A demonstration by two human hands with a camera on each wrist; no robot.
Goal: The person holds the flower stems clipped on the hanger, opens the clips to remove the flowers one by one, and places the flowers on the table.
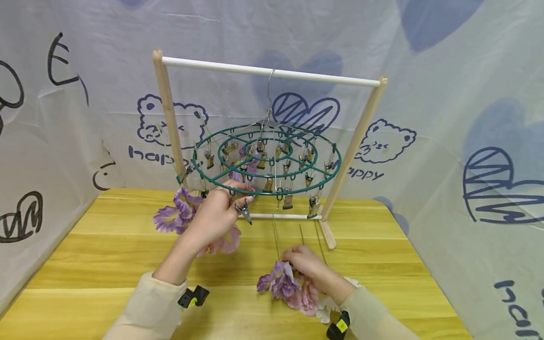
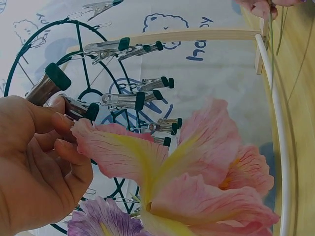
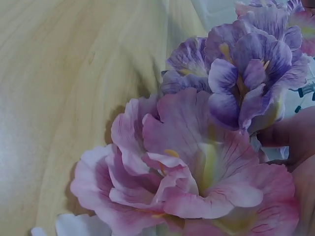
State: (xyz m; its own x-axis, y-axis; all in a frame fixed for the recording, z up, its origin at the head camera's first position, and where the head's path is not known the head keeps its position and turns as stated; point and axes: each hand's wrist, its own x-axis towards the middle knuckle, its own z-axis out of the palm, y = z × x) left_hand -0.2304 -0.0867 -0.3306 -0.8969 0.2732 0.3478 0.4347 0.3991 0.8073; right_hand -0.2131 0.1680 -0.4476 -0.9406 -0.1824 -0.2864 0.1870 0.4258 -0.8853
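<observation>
A round green clip hanger (image 1: 266, 192) hangs from a rack, with metal clips around its rings. My left hand (image 1: 214, 208) is at its front left, thumb and fingers pinching a green-tipped clip (image 2: 81, 109). Close beside those fingers is a pink artificial flower (image 2: 197, 172), with a purple flower (image 2: 106, 219) below it in the left wrist view. On the table, my right hand (image 1: 308, 264) holds a purple artificial flower (image 1: 280, 281) by its stem just behind the bloom. A pink flower (image 3: 187, 182) and a white flower (image 1: 327, 309) lie beside it, partly under that hand.
The rack has a white top bar (image 1: 272, 72), wooden side posts (image 1: 354, 146) and a foot (image 1: 327, 234) on the wood-grain table (image 1: 369, 283). More purple petals (image 1: 176, 212) hang near the left post. A printed cloth (image 1: 446, 141) encloses the back and sides.
</observation>
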